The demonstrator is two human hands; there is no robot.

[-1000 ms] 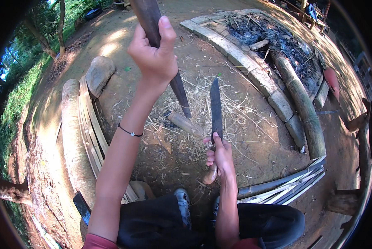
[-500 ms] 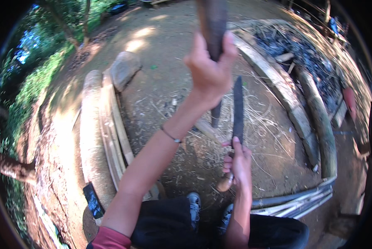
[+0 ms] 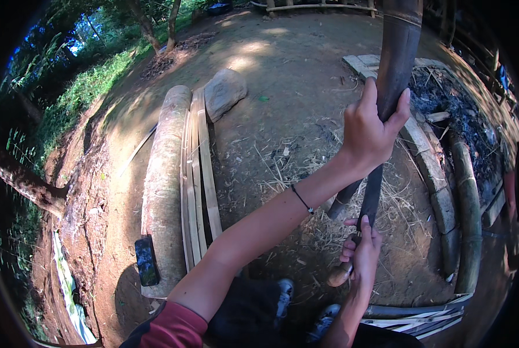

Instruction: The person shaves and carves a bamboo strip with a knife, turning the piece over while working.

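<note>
My left hand [image 3: 368, 129] is wrapped round a dark bamboo pole [image 3: 399, 55], which slants up out of view at the top. The pole's lower end [image 3: 345, 200] shows below the wrist, above the shavings on the ground. In my right hand [image 3: 365, 255] is a machete, its dark blade [image 3: 372, 197] pointing up and its rounded wooden handle end [image 3: 339, 274] sticking out beside the fingers. My left hand and forearm hide the blade's tip. Whether blade and pole touch, I cannot tell.
Left lie a thick log [image 3: 166, 174] with a phone [image 3: 147, 261] on it, split bamboo strips [image 3: 209, 174] and a large stone [image 3: 226, 93]. Right are squared timber [image 3: 427, 156], a round pole [image 3: 467, 214] and charred ash [image 3: 462, 110]. Shavings [image 3: 398, 203] cover the ground. More strips [image 3: 416, 319] lie near my feet.
My left hand has moved right with the bamboo pole, now slanting and overlapping the machete blade's upper part. The whole view has shifted too. Both hands keep their hold.
</note>
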